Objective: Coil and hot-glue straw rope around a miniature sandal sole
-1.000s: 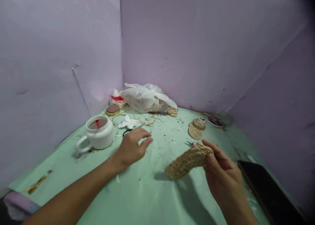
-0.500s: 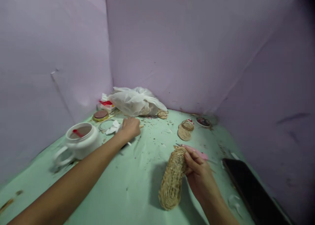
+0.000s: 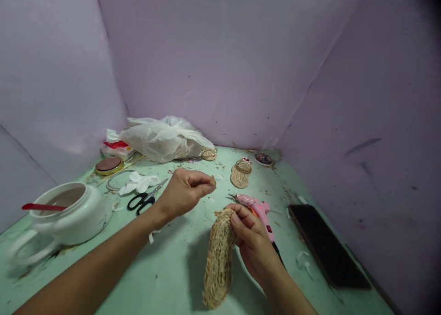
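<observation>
My right hand (image 3: 250, 234) grips the top end of a long oval woven straw sole (image 3: 219, 264), holding it tilted above the table. Between the thumb and fingers of my left hand (image 3: 184, 191) is a small tan scrap (image 3: 213, 181), too small to name for certain. It is a short way above and left of the sole, not touching it. A pink glue gun (image 3: 255, 204) with an orange trigger lies just behind my right hand. Black-handled scissors (image 3: 144, 200) lie beside my left wrist. A small finished straw slipper (image 3: 241, 173) rests farther back.
On the left stands a white mug-like pot (image 3: 69, 223) with a red stick (image 3: 43, 207) in it. A plastic bag (image 3: 165, 140), a round tin (image 3: 108, 164) and white scraps (image 3: 138, 183) lie at the back left. A black phone (image 3: 327, 246) lies at the right.
My left hand has come back from near the plastic bag toward the sole, with a small tan piece pinched in it. The scissors are now uncovered. The view has turned slightly right.
</observation>
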A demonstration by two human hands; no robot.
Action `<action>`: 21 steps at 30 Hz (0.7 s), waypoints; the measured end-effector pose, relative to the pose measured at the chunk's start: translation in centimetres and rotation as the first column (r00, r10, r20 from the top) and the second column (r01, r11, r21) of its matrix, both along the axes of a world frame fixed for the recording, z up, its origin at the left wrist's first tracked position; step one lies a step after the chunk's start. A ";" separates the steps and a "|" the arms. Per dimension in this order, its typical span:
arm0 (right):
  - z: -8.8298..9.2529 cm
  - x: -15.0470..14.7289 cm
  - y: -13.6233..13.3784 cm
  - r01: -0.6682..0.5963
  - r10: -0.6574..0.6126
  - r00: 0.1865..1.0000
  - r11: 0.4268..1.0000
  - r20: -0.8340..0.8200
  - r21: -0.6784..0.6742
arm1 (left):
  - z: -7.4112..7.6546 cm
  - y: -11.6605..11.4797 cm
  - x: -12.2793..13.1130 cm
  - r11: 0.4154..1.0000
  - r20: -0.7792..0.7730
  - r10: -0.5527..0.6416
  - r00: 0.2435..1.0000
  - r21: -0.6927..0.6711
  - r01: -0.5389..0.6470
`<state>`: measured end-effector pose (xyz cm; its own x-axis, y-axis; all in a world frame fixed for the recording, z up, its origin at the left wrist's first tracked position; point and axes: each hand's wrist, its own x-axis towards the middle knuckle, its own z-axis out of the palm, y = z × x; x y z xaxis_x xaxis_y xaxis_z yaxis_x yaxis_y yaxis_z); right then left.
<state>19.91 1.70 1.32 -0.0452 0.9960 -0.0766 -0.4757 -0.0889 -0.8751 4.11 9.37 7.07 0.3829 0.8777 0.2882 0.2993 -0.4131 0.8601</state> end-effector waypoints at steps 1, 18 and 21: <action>0.0 0.0 0.0 0.006 -0.006 1.000 1.000 -0.002 0.004 | 0.1 -0.4 0.1 0.999 0.016 -0.031 0.999 -0.031 0.032; -0.5 0.1 0.3 0.068 -0.067 0.998 0.996 -0.021 0.061 | 0.4 -3.1 0.5 0.992 -0.034 -0.113 0.993 -0.053 0.111; -0.5 0.0 0.3 0.093 -0.092 0.996 0.994 -0.017 0.065 | 0.5 -3.2 0.2 0.992 -0.064 -0.128 0.990 -0.033 0.126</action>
